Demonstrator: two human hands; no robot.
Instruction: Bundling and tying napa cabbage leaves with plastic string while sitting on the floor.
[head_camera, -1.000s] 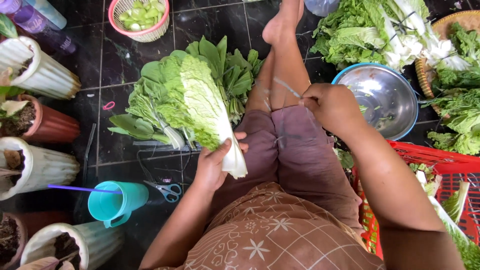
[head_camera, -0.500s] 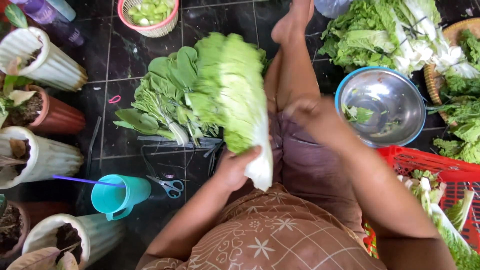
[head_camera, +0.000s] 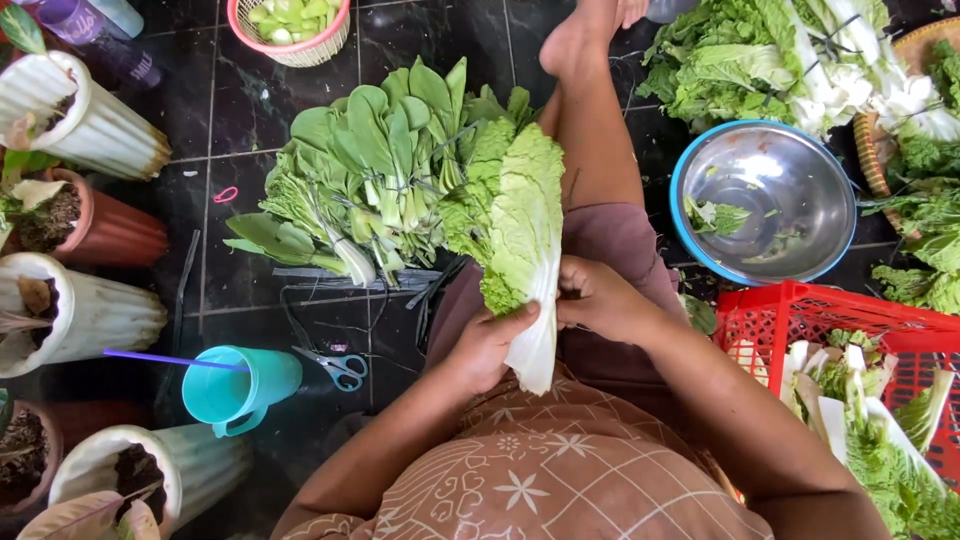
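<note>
A napa cabbage (head_camera: 525, 240) with pale green leaves and a white stalk rests over my lap, leaf end pointing away from me. My left hand (head_camera: 487, 345) grips its lower left side near the white base. My right hand (head_camera: 598, 298) closes on its right edge at the same height. A pile of bundled leafy greens (head_camera: 370, 185) lies on the dark tiled floor just left of the cabbage. My legs stretch forward under it.
A steel bowl with a blue rim (head_camera: 765, 200) sits to the right, a red crate (head_camera: 850, 360) of cabbages below it. Scissors (head_camera: 335, 365) and a teal cup (head_camera: 235, 388) lie to the left, beside several plant pots (head_camera: 85, 315). A pink basket (head_camera: 290, 25) stands at the top.
My left hand has lifted the cabbage from the pile and brought it over my lap. My right hand has come in from the right and taken hold of its edge.
</note>
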